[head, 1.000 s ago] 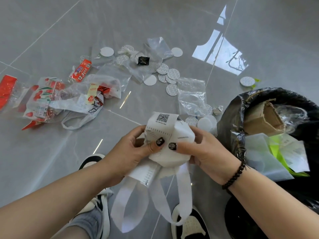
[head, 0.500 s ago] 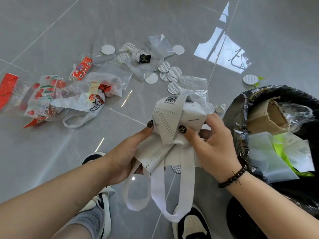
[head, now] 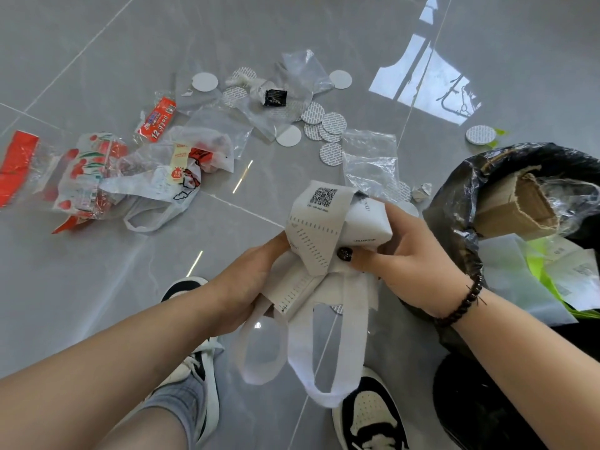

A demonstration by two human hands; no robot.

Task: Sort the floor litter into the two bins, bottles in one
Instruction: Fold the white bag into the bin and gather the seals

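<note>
— Beside the black-lined bin (head: pixel 454 203), both hands grip the folded white tote bag (head: pixel 328 228): left hand (head: pixel 250 280) underneath, right hand (head: pixel 409 254) clamping.
— Risk?
— Dangling handles (head: pixel 324 362) may snag the rim.

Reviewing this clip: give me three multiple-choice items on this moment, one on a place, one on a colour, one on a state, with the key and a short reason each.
1. Where is the torn cardboard piece?
A. on the floor by the shoes
B. in the black-lined bin
C. in the left hand

2. What colour is the bead bracelet on the right wrist?
A. dark
B. red
C. white

3. How is the white bag held?
A. lying untouched
B. by one hand
C. by both hands

Key: B, it sits inside the liner; A, the beads look near black; C, the left hand and right hand both grip it.
</note>
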